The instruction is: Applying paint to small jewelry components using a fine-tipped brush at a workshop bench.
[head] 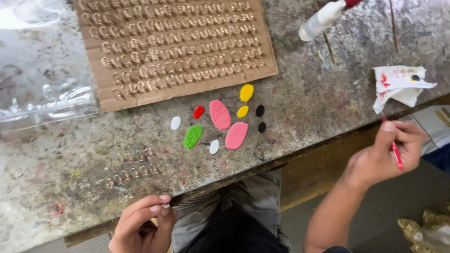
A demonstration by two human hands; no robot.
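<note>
a clear plastic bag (42, 100) lies left, a white squeeze bottle (323, 18) up top, gold-wrapped bundles (429, 229) on the floor.

Paint blobs (220, 115) lie on the table (328, 93) before the cardboard sheet (173, 47), plastic bag (42, 93) to its left.

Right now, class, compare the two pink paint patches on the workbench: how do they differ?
The upper pink patch is a deeper pink; the lower pink patch is paler. The upper one stands nearly upright, leaning left at the top; the lower one leans right. The upper one lies beside the red dot, the lower beside the white dot. Both are smooth ovals of similar size.
</note>
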